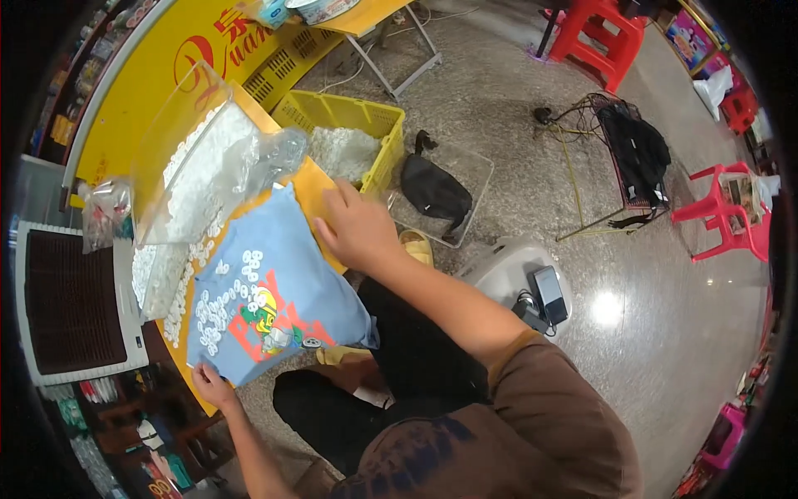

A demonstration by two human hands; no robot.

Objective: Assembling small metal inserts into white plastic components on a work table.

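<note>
Both hands pinching blue cloth under white bits, seemingly rings.

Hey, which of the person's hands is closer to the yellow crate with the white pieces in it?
Right. The right hand grips the blue cloth's upper corner, just beside the yellow crate. The left hand holds the cloth's lower corner, far from the crate.

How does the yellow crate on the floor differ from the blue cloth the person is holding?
The yellow crate is a stiff, slotted box standing on the floor; the blue cloth is soft and flat, spread over the table edge. The crate is plain yellow; the cloth bears a colourful print. The left hand and right hand grip the cloth, not the crate. Both hold small white pieces.
</note>
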